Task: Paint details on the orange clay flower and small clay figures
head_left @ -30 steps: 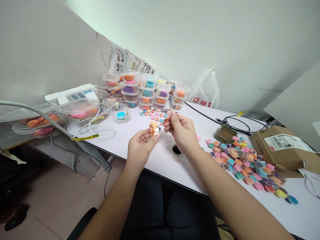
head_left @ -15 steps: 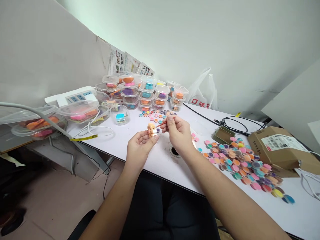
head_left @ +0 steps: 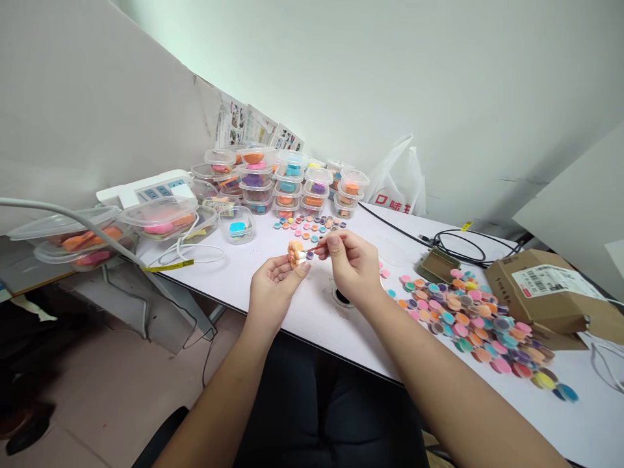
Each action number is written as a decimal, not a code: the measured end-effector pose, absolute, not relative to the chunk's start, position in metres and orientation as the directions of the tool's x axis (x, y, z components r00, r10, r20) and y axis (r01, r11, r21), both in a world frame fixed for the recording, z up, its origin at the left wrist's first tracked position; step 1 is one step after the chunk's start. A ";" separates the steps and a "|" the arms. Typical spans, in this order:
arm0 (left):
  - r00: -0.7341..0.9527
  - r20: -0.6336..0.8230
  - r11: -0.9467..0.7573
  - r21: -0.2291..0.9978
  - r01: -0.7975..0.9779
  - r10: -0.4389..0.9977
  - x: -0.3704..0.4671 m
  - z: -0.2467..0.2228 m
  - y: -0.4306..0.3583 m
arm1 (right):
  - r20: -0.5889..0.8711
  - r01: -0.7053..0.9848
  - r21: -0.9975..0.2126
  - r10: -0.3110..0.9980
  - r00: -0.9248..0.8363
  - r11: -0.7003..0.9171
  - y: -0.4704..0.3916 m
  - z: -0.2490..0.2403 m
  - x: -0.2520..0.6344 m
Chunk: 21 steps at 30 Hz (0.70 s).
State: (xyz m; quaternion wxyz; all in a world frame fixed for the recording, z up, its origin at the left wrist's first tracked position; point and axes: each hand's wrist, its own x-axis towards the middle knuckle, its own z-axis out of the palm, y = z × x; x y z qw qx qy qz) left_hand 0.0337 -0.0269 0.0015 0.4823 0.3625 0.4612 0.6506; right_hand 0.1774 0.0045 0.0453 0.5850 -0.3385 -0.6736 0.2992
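The person's left hand (head_left: 270, 289) pinches a small orange-and-white figurine (head_left: 295, 252) between thumb and fingers, holding it up over the near edge of the desk (head_left: 219, 270). The right hand (head_left: 353, 263) grips a thin red brush (head_left: 324, 245), its tip at the figurine's right side; whether it touches is too small to tell. Compared with a second ago, the right hand sits lower and the brush lies flatter, while the figurine stays in the same grip; this looks like a change of angle within the same brushwork. A purple pot (head_left: 310, 255) shows just beyond the figurine, and the right hand partly covers a dark round hole (head_left: 343, 298). Farther out are rows of colour pots (head_left: 316, 229), stacked clear tubs (head_left: 287, 186) and, to the right, a heap of pots (head_left: 461, 318) beside a cardboard box (head_left: 507, 289).
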 end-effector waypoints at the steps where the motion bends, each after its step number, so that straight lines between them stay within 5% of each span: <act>1: -0.268 0.019 -0.106 0.943 -0.315 0.963 0.034 0.002 -0.027 | 0.626 0.121 -0.764 0.774 -0.095 0.634 0.003 0.044 0.179; 12: -0.243 0.007 -0.107 0.911 -0.399 0.970 0.032 0.005 -0.026 | 0.823 0.249 -0.418 0.480 -0.304 0.874 0.011 0.039 0.185; 21: -0.284 0.028 -0.128 0.932 -0.339 0.958 0.033 0.000 -0.024 | 0.858 0.285 -0.327 0.409 -0.310 0.901 0.012 0.040 0.184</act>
